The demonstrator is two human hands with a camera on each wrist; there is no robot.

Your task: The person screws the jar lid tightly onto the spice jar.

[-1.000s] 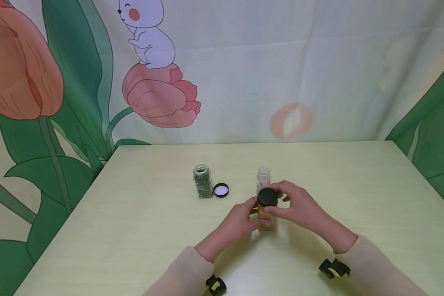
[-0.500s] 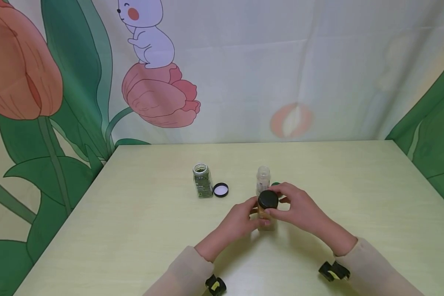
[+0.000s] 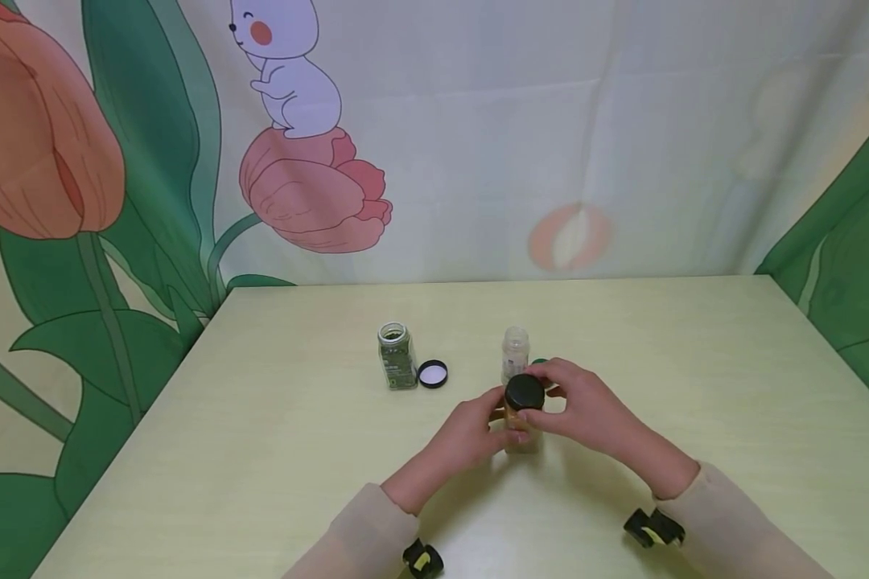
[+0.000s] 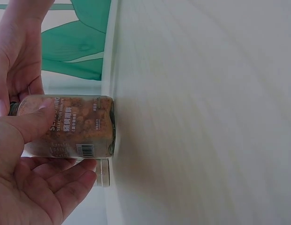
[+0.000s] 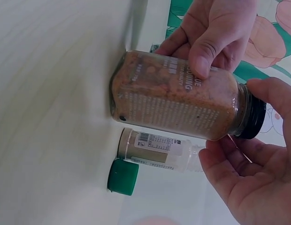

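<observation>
Front and centre on the pale table [image 3: 261,466], an upright glass jar [image 5: 169,93] of orange-brown seasoning has both hands on it, the left hand [image 3: 471,432] gripping its body between thumb and fingers, the right hand [image 3: 586,408] curled in a pinch around the black lid [image 3: 525,392] at the top! Just behind it, look, stands an uncapped clear bottle [image 3: 516,351] with a green cap [image 5: 123,177] right beside it, while over to the left an open jar of green herbs [image 3: 399,363] stands next to a black cap [image 3: 433,374], its white inside facing up.
</observation>
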